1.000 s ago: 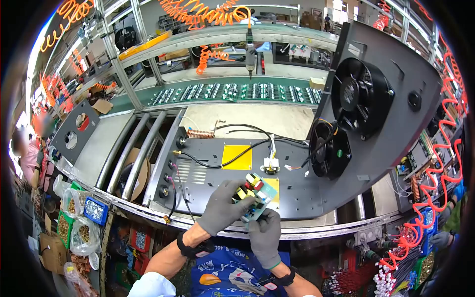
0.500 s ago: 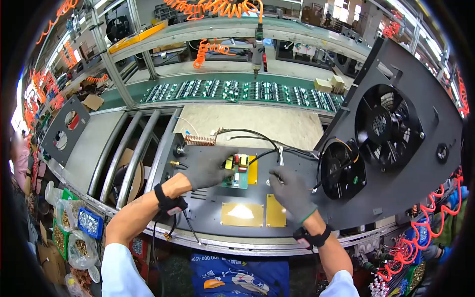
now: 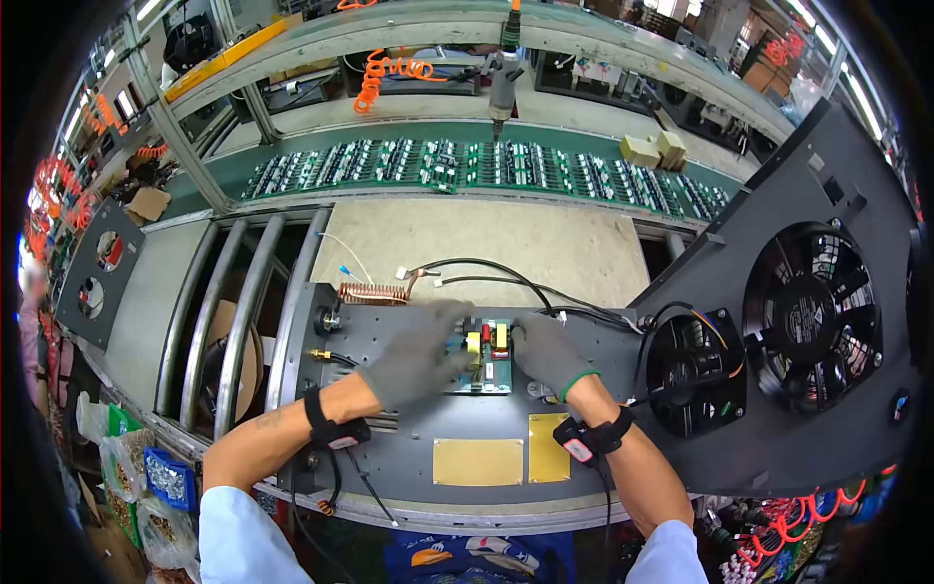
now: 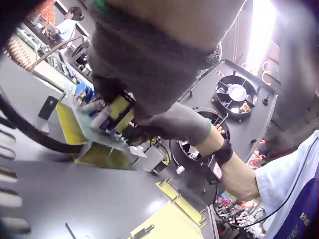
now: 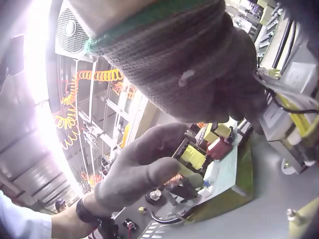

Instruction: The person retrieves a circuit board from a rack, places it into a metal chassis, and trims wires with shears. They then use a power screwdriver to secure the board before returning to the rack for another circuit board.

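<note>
A green circuit board [image 3: 493, 378] with yellow and red components is between my gloved hands, over the dark metal panel [image 3: 404, 453]. The left hand [image 3: 418, 355] grips its left side, thumb and fingers around the parts there, as the right wrist view shows. At its right edge, the right hand [image 3: 553, 352] holds on with bent fingers; their tips are partly hidden. Close under the board lies a yellow sheet [image 4: 70, 124], seen from the side in the left wrist view. Two more yellow sheets [image 3: 477, 462] lie nearer the front.
Two black fans [image 3: 812, 316] sit on the raised panel at right. Black cables [image 3: 506, 269] and a copper coil [image 3: 373, 294] lie behind the board. A screwdriver [image 3: 503, 88] hangs over the conveyor, which carries rows of circuit boards [image 3: 389, 161]. Metal rollers [image 3: 248, 316] are at left.
The circuit board went from near the panel's front edge to over a rear yellow sheet. My right hand let go of it, moved right, then came back to its right edge.
</note>
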`<state>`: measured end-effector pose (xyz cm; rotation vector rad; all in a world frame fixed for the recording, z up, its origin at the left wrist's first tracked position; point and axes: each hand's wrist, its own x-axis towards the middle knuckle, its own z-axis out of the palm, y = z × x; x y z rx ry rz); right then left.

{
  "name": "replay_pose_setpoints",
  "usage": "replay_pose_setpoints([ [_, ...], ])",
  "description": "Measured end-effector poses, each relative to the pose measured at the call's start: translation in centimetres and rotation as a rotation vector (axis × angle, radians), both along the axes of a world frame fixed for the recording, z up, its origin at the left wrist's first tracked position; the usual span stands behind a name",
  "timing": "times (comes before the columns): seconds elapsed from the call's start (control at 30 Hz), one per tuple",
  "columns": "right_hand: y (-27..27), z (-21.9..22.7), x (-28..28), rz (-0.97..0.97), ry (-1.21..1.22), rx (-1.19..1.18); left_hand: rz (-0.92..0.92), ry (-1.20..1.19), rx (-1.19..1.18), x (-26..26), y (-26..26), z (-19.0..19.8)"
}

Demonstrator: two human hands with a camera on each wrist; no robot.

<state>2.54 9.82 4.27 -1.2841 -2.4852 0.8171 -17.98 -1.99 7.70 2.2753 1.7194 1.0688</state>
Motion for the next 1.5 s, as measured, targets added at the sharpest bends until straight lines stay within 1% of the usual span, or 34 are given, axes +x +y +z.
replay_pose_setpoints([
  [0.1,0.6,0.0,-0.4,0.106,-0.029,0.119,0.266,-0.267,-0.269,-4.0,1.3,-0.2],
  [0.13,0.9,0.7,-0.6,0.184,-0.109,0.127,0.28,-0.265,-0.434,-4.9,1.4,0.4],
  [0.17,1.8,-0.3,-0.5,0.116,-0.079,0.011,0.255,-0.211,-0.554,-5.5,1.5,0.4],
  [0.2,2.8,-2.3,-0.5,0.048,-0.053,-0.109,0.229,-0.158,-0.677,-5.8,1.8,-0.1],
  [0.23,2.4,-1.1,-0.9,-0.041,0.018,-0.333,0.198,-0.107,-0.8,-5.9,2.0,-0.7],
  [0.27,1.9,0.2,-1.3,-0.157,0.087,-0.539,0.244,-0.215,-0.851,-5.8,2.1,-1.5],
  [0.3,1.9,0.1,-1.5,-0.175,0.117,-0.597,0.284,-0.323,-0.9,-5.5,2.2,-2.3],
  [0.33,2.1,-0.1,-1.3,-0.197,0.149,-0.651,0.319,-0.431,-0.945,-5.3,2.2,-2.3],
  [0.37,2.3,-0.2,-1.1,-0.222,0.184,-0.704,0.308,-0.509,-0.977,-5.5,2.1,-2.1],
  [0.43,2.5,-0.1,-1.0,-0.205,0.191,-0.746,0.279,-0.661,-1.042,-5.6,2.0,-1.7],
  [0.5,2.3,0.3,-0.8,-0.198,0.206,-0.762,0.215,-0.729,-1.043,-6.2,2.0,-3.1],
  [0.53,2.4,0.3,-0.6,-0.181,0.198,-0.785,0.181,-0.762,-1.045,-6.2,2.0,-3.1],
  [0.63,2.7,0.5,0.0,-0.134,0.168,-0.842,0.159,-0.701,-1.089,-6.1,1.9,-3.0],
  [0.7,2.5,1.0,0.2,-0.106,0.14,-0.863,0.161,-0.712,-1.065,-6.0,1.7,-3.5],
  [0.8,2.4,0.7,0.8,-0.144,0.245,-0.917,0.179,-0.722,-1.034,-5.8,1.6,-3.4],
  [0.9,2.0,0.4,1.0,-0.19,0.281,-0.905,0.191,-0.718,-1.022,-5.4,1.9,-3.0],
  [1.03,1.7,0.6,0.7,-0.211,0.265,-0.854,0.203,-0.756,-1.033,-5.3,1.9,-2.8],
  [1.13,1.9,-0.1,0.4,-0.227,0.255,-0.827,0.226,-0.727,-0.979,-5.1,1.8,-2.8],
  [1.2,1.8,-0.3,0.3,-0.232,0.246,-0.816,0.218,-0.724,-1.005,-5.3,2.0,-3.0],
  [1.37,1.3,0.3,0.0,-0.252,0.298,-0.811,0.238,-0.716,-1.012,-5.2,2.1,-3.0],
  [1.5,1.5,0.6,-0.2,-0.241,0.274,-0.821,0.249,-0.724,-1.016,-5.2,2.0,-2.8],
])
